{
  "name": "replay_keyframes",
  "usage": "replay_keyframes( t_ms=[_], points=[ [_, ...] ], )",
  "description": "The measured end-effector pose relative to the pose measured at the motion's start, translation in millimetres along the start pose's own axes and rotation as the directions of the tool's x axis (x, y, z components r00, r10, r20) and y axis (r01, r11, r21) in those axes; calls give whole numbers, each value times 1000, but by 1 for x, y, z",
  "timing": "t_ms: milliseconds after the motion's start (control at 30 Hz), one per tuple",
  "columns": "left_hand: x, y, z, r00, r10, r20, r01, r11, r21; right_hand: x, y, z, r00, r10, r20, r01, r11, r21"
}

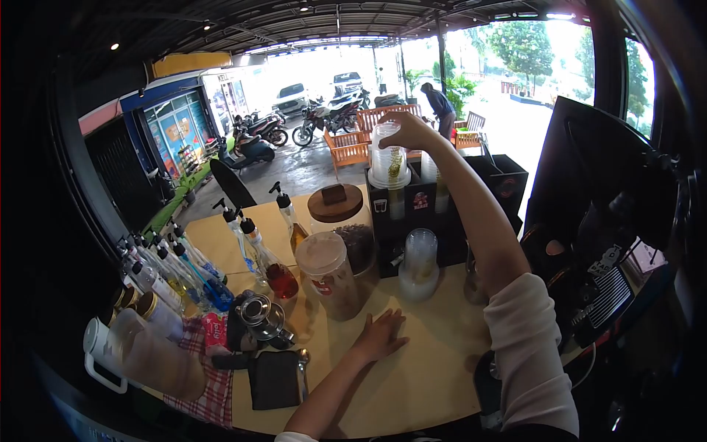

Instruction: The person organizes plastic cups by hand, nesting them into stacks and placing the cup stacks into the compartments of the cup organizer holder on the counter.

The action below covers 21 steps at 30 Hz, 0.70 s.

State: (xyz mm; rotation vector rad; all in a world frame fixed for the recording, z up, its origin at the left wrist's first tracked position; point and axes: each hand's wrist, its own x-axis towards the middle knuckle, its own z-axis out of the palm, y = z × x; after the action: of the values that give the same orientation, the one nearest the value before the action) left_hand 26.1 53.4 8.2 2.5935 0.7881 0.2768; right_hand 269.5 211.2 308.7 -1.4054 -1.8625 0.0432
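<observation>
My right hand [409, 131] reaches up and forward, its thumb and fingers curled around the top of a stack of clear plastic cups [390, 162]. The cups are upside down in a compartment of the black cup holder [403, 239]. My left hand [381, 335] lies flat on the wooden counter [434, 361], fingers spread, holding nothing. Ahead of it stand a lidded jar of brown powder [329, 280] and a shorter stack of cups [420, 265]. Behind the powder jar is a wood-lidded jar [337, 205] with dark contents.
Pump bottles [276, 276] of syrup stand left of the jars, with several more [195, 276] at the far left. A white-handled pitcher [147, 353], metal pot [263, 317], dark cloth [275, 379] and spoon [303, 361] are front left. A black monitor-like panel [582, 162] rises at right. A person [440, 107] bends over outside.
</observation>
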Motion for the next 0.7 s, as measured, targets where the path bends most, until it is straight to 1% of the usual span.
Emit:
replay_keyframes(
  t_ms=[33, 100, 133, 167, 267, 367, 400, 567, 633, 667, 700],
  points=[
    [0, 0, 0, 1000, -1, -3, 1, 1000, 4, -2, -1, -3, 1000, 4, 0, -4, 1000, -1],
    [0, -1, 0, 1000, 4, -9, -4, 1000, -1, -5, -5, -5, 996, 81, 30, -82, 996, 25],
    [-1, -1, 1, 1000, 8, -17, -8, 1000, -8, -6, -6, -6, 993, 97, 65, -100, 994, 43],
    [-1, -2, 1, 1000, 7, -14, -7, 1000, -7, -6, -9, -4, 993, 99, 66, -102, 994, 46],
    [-1, -2, 2, 1000, 17, -24, -18, 1000, -20, -1, 1, 11, 998, -22, 64, 30, 992, -124],
    [-1, -1, 0, 1000, 5, -20, -6, 1000, -30, 0, 8, 24, 1000, -11, 27, 15, 989, -147],
    [-1, 0, 0, 1000, 3, -19, -4, 1000, -22, -7, 2, 21, 998, 52, 46, -46, 993, -106],
    [0, 1, 1, 1000, 0, -23, 1, 1000, 11, -14, 6, 26, 998, 13, 57, -7, 994, -112],
    [-1, 3, 0, 999, -12, -36, 12, 1000, 17, -16, 9, 33, 998, 56, 10, -51, 966, -254],
    [-2, 3, 0, 999, -9, -35, 10, 1000, 19, -15, 11, 32, 995, 30, 97, -2, 960, -279],
    [-2, 4, 0, 999, -16, -35, 17, 1000, 25, -18, 14, 36, 995, 30, 94, -2, 959, -283]
  ],
)
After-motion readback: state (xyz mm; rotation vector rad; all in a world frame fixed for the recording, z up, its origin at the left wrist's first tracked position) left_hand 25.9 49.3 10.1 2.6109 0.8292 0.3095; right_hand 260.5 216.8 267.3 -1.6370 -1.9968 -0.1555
